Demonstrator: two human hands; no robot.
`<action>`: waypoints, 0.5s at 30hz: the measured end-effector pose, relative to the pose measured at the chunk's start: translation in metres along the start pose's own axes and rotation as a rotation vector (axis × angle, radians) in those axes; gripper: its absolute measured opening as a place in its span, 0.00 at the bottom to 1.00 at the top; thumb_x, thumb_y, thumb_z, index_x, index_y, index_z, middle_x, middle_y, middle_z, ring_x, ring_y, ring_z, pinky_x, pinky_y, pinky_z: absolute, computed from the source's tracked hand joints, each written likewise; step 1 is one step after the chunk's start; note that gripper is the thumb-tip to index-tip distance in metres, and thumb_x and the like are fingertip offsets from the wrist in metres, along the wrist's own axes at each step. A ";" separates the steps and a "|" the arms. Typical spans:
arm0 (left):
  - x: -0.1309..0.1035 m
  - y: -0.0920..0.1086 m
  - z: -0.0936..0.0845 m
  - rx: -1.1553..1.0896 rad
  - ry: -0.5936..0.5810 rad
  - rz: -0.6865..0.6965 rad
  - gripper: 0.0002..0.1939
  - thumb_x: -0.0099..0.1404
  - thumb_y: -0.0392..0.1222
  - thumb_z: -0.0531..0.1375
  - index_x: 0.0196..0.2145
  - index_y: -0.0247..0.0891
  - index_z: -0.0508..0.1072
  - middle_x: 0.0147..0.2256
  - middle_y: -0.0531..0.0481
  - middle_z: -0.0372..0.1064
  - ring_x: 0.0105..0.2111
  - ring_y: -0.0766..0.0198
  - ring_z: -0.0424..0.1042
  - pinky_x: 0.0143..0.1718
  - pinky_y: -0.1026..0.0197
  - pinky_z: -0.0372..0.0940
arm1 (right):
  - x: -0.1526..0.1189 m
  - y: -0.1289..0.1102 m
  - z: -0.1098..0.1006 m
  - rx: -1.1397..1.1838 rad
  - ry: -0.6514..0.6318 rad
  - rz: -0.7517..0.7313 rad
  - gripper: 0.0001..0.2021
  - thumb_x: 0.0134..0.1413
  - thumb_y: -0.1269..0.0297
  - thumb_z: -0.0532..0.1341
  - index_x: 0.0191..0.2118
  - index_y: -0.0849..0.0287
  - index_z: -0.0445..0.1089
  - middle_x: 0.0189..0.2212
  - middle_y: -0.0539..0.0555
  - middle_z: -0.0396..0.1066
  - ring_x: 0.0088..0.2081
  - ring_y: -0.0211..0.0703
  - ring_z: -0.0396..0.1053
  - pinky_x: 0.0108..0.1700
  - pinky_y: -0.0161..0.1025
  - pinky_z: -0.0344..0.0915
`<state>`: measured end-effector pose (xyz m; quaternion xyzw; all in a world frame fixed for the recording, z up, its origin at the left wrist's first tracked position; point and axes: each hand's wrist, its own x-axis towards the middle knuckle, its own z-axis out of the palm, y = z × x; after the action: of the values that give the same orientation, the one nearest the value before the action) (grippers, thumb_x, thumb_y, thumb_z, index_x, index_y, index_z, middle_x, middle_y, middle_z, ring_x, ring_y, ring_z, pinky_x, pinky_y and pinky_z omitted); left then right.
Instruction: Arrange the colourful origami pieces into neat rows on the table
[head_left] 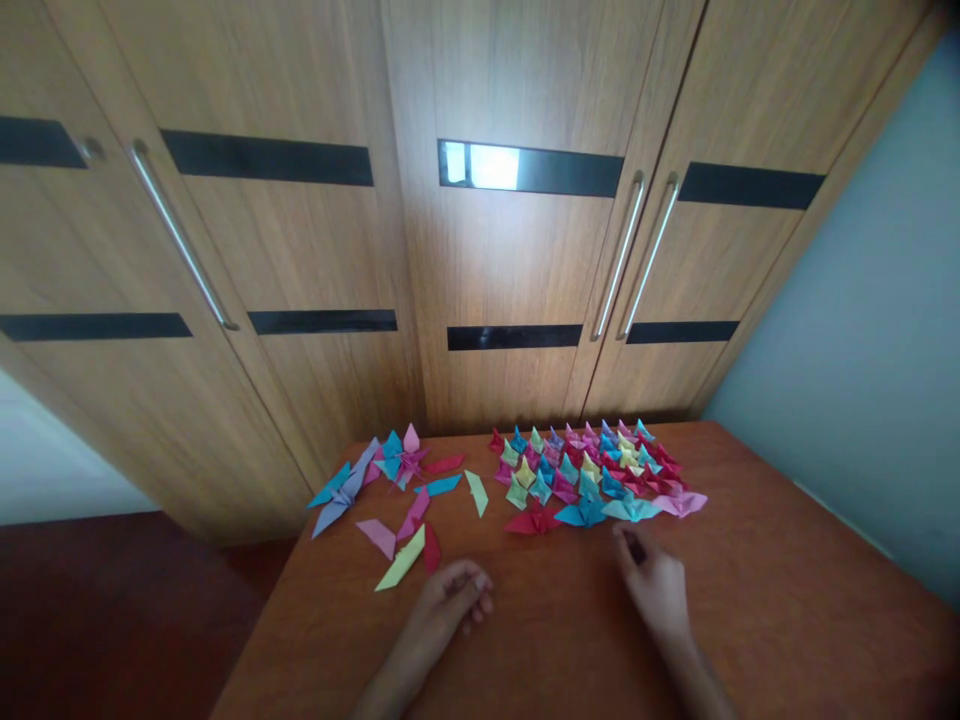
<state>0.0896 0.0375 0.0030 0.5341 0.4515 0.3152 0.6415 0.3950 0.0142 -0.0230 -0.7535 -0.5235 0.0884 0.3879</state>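
Though small, sharp-pointed folded-ppr cranes (589, 487) nr bare hands (660, 588).

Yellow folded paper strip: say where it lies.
In the head view, that yellow strip lies on the left part of the brown table, between the light-pink paper strip and the dark-red paper strip, left of the bare left hand.
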 end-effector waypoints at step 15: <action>0.002 0.043 -0.143 0.650 0.770 0.153 0.21 0.56 0.57 0.54 0.39 0.40 0.72 0.37 0.47 0.73 0.37 0.53 0.71 0.36 0.58 0.64 | -0.043 -0.072 0.057 0.172 -0.322 -0.263 0.12 0.57 0.61 0.50 0.30 0.56 0.68 0.22 0.49 0.70 0.24 0.39 0.68 0.29 0.33 0.60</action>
<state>-0.0374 0.1061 0.0410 0.5825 0.6896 0.3786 0.2046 0.2933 0.0157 -0.0244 -0.6190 -0.6631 0.2002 0.3702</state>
